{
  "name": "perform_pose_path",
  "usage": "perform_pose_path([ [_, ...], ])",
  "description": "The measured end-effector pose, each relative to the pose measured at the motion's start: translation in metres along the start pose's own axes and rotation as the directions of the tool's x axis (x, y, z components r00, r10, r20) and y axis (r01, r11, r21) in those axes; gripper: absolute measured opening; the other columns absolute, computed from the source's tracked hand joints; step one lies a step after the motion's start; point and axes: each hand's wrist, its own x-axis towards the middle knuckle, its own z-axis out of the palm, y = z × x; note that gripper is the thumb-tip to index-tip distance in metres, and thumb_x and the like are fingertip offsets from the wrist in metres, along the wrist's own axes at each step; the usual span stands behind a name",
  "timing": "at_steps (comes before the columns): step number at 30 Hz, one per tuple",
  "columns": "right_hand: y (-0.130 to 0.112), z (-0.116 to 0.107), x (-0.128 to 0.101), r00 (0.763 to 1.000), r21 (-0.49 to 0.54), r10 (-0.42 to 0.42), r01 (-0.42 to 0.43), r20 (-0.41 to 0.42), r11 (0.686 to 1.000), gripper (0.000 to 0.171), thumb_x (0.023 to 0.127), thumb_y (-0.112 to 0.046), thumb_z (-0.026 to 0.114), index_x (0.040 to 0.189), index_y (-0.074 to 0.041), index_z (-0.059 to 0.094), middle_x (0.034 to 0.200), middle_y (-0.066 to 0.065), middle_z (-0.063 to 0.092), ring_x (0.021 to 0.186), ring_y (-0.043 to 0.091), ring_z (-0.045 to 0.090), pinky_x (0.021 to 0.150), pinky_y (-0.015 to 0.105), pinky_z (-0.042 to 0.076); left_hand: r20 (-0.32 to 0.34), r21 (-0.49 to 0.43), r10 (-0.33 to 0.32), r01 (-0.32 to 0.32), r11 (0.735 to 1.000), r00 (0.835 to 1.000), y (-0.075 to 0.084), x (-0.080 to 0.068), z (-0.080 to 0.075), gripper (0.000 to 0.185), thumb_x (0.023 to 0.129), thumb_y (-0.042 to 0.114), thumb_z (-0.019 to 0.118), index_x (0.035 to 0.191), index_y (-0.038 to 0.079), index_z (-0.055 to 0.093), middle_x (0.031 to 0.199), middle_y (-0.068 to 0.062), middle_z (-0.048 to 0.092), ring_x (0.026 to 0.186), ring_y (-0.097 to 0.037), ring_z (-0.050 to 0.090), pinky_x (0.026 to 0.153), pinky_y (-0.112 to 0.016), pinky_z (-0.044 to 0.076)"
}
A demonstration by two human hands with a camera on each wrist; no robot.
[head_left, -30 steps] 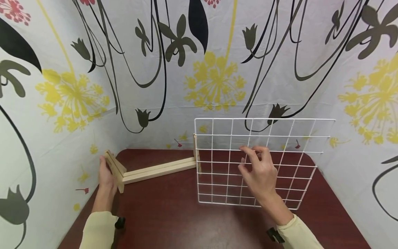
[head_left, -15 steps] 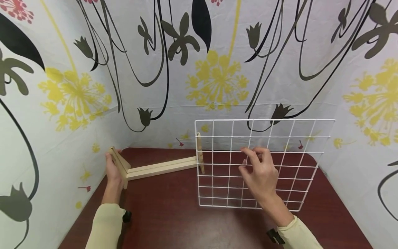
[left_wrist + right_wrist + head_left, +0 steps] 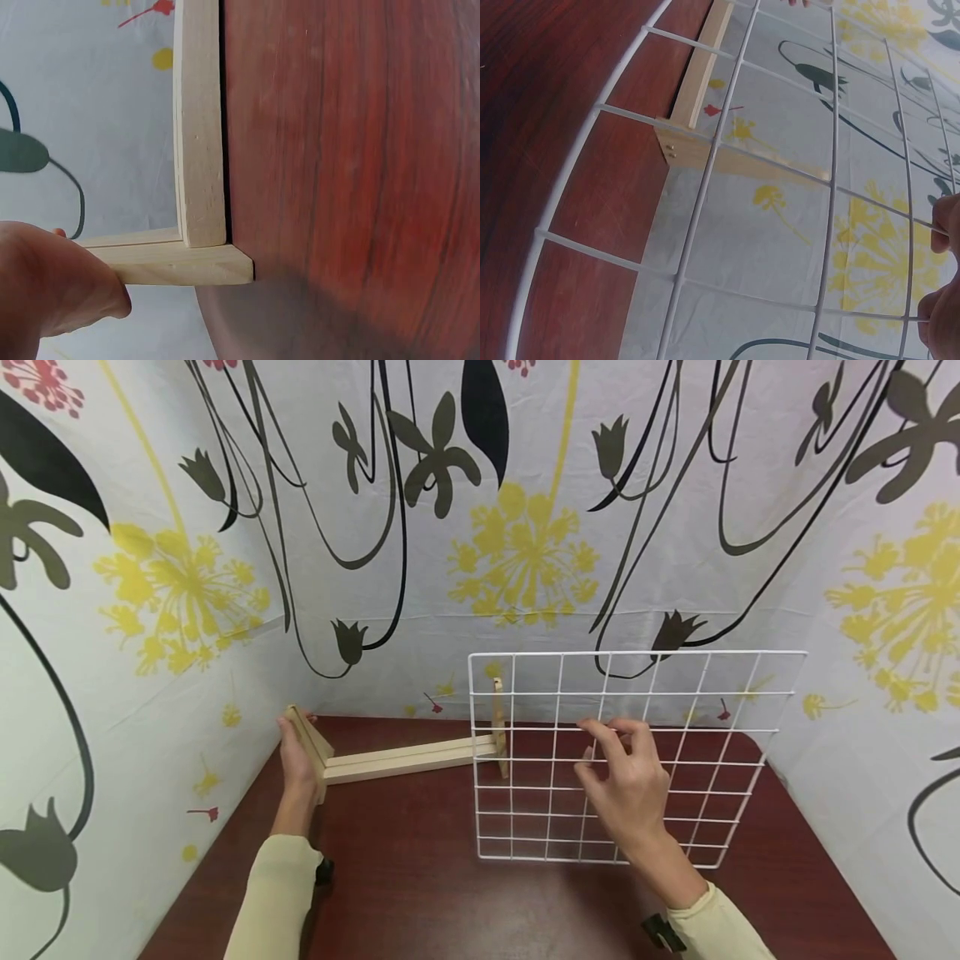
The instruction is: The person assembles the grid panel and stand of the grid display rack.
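White square wire grid panel (image 3: 637, 756): upright on its lower edge on the tabletop, tilted slightly. Pale wooden slotted base rail with upright end pieces (image 3: 408, 758): lying flat, its right end piece just behind the grid's left edge.

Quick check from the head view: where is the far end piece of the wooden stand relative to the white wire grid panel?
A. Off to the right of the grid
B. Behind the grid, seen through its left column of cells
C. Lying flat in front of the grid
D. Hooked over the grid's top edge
B. The wooden stand's upright end piece shows through the leftmost cells of the wire grid, which the right hand holds upright.
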Motion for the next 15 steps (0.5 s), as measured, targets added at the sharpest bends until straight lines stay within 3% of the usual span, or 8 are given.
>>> perform_pose_path([
  [4, 0.0, 0.001, 0.0, 1.0, 0.014, -0.003, 0.004, -0.019, 1.0, 0.041, 0.078, -0.005, 0.066, 0.116, -0.016, 0.076, 0.104, 0.019, 0.063, 0.071, 0.028, 0.065, 0.045, 0.042, 0.048, 0.023, 0.036, 0.001, -0.001, 0.999, 1.0, -0.005, 0.0, 0.011, 0.054, 0.111, 0.061, 0.009, 0.126, 0.034, 0.053, 0.127, 0.018, 0.051, 0.12, -0.005, 0.046, 0.12, -0.046, 0.03],
  [7, -0.001, 0.003, 0.0, 1.0, 0.032, -0.008, 0.009, -0.022, 0.999, 0.038, 0.082, -0.008, 0.065, 0.117, -0.015, 0.077, 0.104, 0.019, 0.062, 0.071, 0.029, 0.065, 0.047, 0.042, 0.049, 0.056, 0.118, 0.002, -0.009, 0.993, 0.998, 0.001, -0.008, 0.024, 0.063, 0.111, 0.059, 0.009, 0.141, 0.021, 0.05, 0.129, 0.015, 0.049, 0.117, -0.007, 0.046, 0.12, -0.049, 0.032],
  [9, -0.001, 0.003, 0.0, 1.0, 0.04, -0.011, 0.012, -0.017, 0.999, 0.037, 0.083, -0.009, 0.065, 0.117, -0.014, 0.076, 0.103, 0.02, 0.062, 0.072, 0.029, 0.065, 0.047, 0.042, 0.049, 0.074, 0.154, 0.007, -0.018, 0.988, 0.997, -0.001, -0.008, 0.033, 0.063, 0.112, 0.057, 0.008, 0.141, 0.019, 0.049, 0.128, 0.013, 0.048, 0.115, -0.008, 0.047, 0.119, -0.05, 0.033],
  [15, -0.004, 0.004, 0.0, 1.0, 0.054, -0.013, 0.014, -0.009, 0.998, 0.04, 0.08, -0.006, 0.069, 0.118, -0.014, 0.076, 0.103, 0.02, 0.061, 0.075, 0.03, 0.066, 0.049, 0.043, 0.05, 0.115, 0.187, 0.068, -0.088, 0.978, 0.991, -0.02, -0.006, 0.057, 0.064, 0.113, 0.055, 0.007, 0.142, 0.014, 0.047, 0.132, 0.006, 0.049, 0.115, -0.009, 0.047, 0.117, -0.05, 0.035],
])
